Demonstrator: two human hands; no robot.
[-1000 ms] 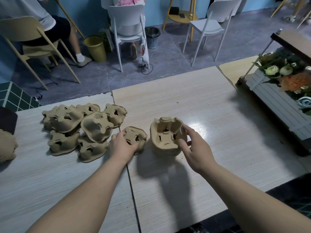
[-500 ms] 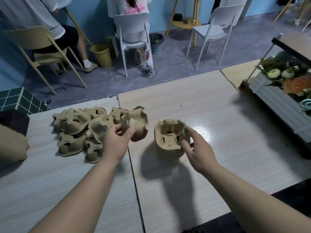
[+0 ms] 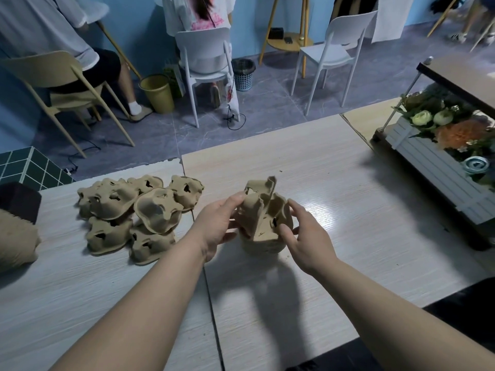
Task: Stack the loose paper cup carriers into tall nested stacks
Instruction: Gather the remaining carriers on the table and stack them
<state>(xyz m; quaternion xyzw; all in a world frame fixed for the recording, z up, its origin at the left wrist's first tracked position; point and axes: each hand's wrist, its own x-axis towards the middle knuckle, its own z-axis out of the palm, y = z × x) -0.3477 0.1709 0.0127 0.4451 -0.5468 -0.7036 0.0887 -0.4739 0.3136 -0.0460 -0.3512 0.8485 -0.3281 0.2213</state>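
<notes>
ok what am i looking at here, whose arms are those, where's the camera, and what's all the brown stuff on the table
There is no machine here. The arms belong to a person wearing a camera on their head, so you see roughly what they see, looking forward and down.

The brown things are moulded paper cup carriers. A loose pile lies on the pale wooden table, to the left. In the middle stands a short nested stack.

The left hand grips one carrier, tilted on edge over the stack. The right hand holds the stack's side.

Behind are chairs with people seated, and a box of flowers at the right.
</notes>
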